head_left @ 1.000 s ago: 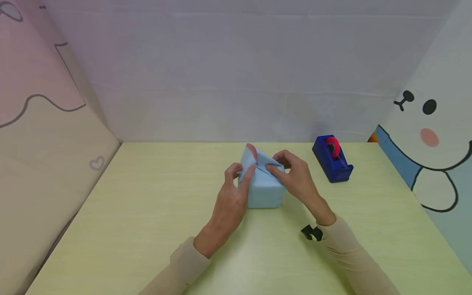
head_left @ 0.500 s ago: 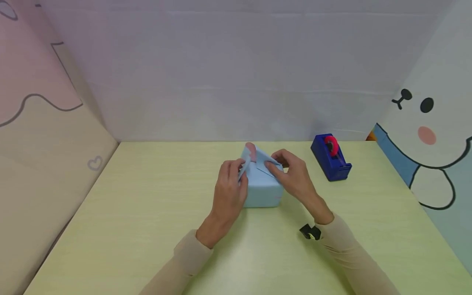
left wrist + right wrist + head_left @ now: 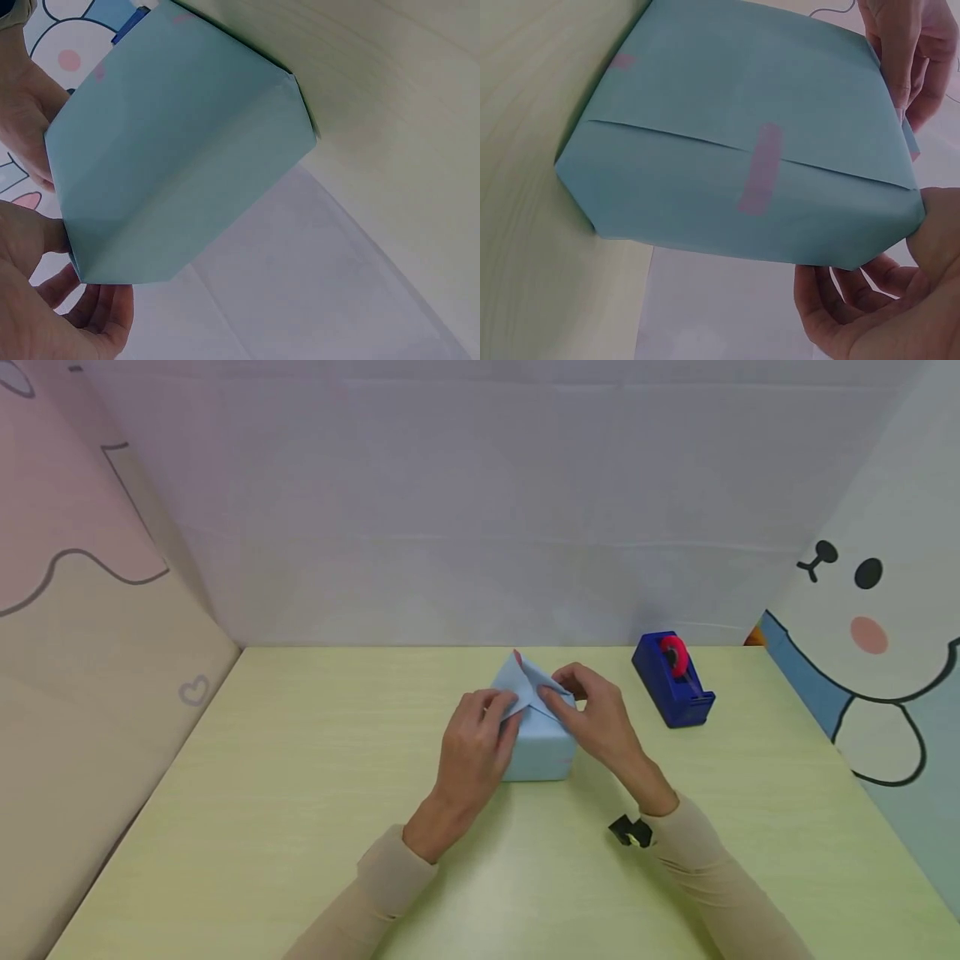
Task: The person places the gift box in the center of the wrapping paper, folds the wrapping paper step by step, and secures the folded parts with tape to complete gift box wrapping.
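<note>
A box wrapped in light blue paper [image 3: 538, 760] stands on the table, its paper end folded into a peak on top. My left hand [image 3: 476, 747] pinches the left paper flap [image 3: 513, 680] between thumb and fingers. Across from it, my right hand [image 3: 600, 718] grips the right folded edge, thumb on top and fingers behind. In the right wrist view a pink tape strip [image 3: 762, 169] crosses a paper seam on the box's side. The left wrist view shows a plain side of the wrapped box [image 3: 172, 150].
A blue tape dispenser [image 3: 675, 685] with a red-cored roll stands at the back right of the table. A small black object [image 3: 632, 832] is beside the right sleeve cuff. Printed panels border the left and right; a pale sheet [image 3: 480, 527] hangs behind.
My left hand has shifted slightly right, folding the left flap inward over the top. Less of the pink strip at the peak shows. The right hand stays nearly still.
</note>
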Demonstrator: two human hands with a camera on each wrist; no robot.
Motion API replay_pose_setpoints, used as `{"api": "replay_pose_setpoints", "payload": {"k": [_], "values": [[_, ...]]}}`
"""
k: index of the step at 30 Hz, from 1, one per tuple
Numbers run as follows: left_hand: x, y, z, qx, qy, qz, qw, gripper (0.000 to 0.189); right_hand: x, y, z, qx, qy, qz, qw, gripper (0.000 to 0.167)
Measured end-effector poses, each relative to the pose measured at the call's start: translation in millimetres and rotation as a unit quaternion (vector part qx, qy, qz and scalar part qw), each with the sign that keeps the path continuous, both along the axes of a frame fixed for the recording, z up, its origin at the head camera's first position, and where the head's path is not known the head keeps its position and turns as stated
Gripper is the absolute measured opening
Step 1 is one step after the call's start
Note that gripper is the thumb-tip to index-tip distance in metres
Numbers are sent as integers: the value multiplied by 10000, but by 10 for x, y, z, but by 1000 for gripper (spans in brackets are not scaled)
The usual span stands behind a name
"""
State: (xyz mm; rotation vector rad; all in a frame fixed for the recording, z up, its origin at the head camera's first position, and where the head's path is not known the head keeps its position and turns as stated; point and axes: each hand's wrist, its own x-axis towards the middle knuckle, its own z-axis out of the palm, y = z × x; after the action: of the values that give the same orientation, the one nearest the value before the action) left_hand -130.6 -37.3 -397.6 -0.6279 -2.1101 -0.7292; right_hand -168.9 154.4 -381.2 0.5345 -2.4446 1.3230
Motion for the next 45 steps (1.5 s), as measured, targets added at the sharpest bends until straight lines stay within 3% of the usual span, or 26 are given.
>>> {"api": "replay_pose_setpoints", "payload": {"k": [12,19,25,38,45], "values": [[-10,-7,-13,-189,-30,-123,9997,17,0,-2,-13,79,92,12,9999,18],[-27,-26,12,72,-190,-217,9996,9,-5,-5,-17,68,124,52,9999,16],[-49,-47,38,71,-388,-244,9989,18,-10,-9,-18,68,172,84,9998,15],[-107,-96,73,-21,-771,-810,9937,13,-11,-1,-17,71,150,121,9998,15],[-97,-91,93,-131,-755,-717,9945,13,-14,12,-16,36,152,191,9997,16]]}}
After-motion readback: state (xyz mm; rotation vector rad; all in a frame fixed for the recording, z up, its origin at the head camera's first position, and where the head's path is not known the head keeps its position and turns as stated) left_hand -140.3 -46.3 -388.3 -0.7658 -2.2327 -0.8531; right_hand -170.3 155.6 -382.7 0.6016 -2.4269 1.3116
